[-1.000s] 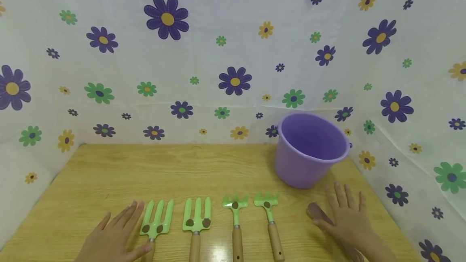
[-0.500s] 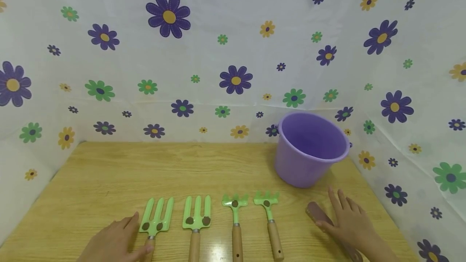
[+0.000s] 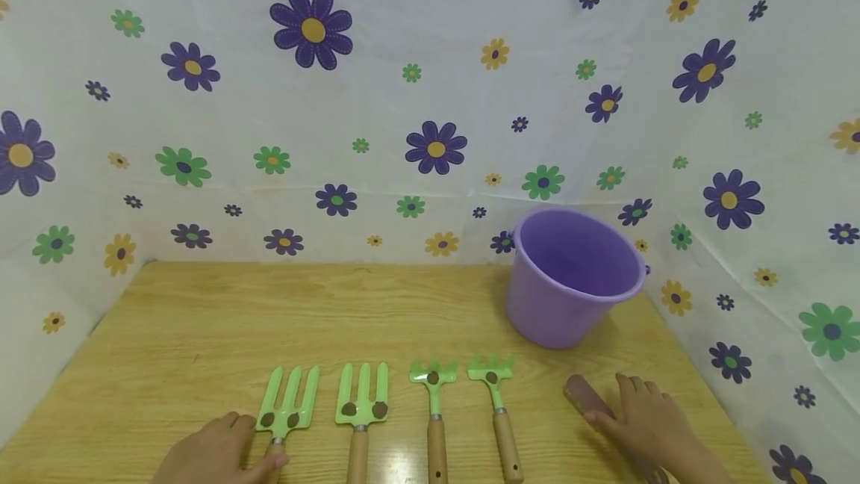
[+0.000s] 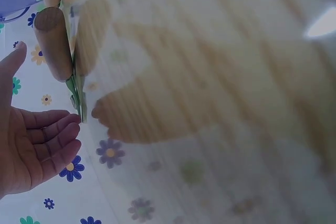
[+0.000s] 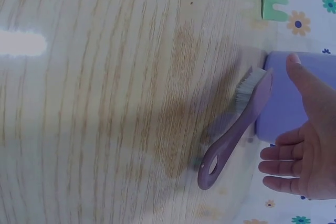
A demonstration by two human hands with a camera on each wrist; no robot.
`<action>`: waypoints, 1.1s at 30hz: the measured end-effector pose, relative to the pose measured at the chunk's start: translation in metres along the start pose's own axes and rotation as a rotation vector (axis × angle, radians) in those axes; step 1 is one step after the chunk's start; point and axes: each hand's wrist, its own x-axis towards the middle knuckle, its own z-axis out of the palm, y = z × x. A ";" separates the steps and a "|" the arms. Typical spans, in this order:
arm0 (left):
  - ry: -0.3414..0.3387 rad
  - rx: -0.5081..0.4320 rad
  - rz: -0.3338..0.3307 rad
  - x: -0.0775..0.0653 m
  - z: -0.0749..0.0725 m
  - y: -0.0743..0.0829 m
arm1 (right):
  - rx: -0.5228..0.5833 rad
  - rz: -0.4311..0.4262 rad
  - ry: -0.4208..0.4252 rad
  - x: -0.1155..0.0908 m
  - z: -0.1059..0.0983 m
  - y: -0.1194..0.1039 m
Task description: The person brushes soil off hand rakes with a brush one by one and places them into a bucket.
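In the head view my left hand point(image 3: 211, 448) is low at the left, beside a green hand fork point(image 3: 290, 402) with a wooden handle. The left wrist view shows the thumb apart from the loosely bent fingers, with the fork's handle point(image 4: 54, 45) between them, not gripped. My right hand point(image 3: 655, 420) is over a brown-purple brush point(image 3: 587, 393). Its pale bristles point(image 5: 248, 86) rest down on the table in the right wrist view, and the brush lies apart from the spread thumb and relaxed fingers point(image 5: 283, 167).
A second hand fork point(image 3: 363, 402) and two small green hand rakes point(image 3: 437, 432) point(image 3: 505, 439) lie in a row on the wooden table point(image 3: 302, 312). A purple bucket point(image 3: 551, 312) stands at the back right. Flower-printed cloth point(image 3: 376, 103) rises behind and at both sides.
Both hands have drawn back slightly toward the near edge, and their fingers have gone from spread to more bent. The tools, brush and bucket have stayed in place.
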 end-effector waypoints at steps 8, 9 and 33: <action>-0.010 -0.014 -0.027 0.002 0.005 0.005 | -0.045 -0.093 0.112 -0.002 0.005 0.000; -0.004 -0.019 -0.031 0.001 0.006 0.006 | -0.051 -0.104 0.121 -0.002 0.006 0.000; -0.103 -0.047 -0.084 0.005 0.021 0.016 | -0.031 -0.117 0.036 -0.009 0.023 0.008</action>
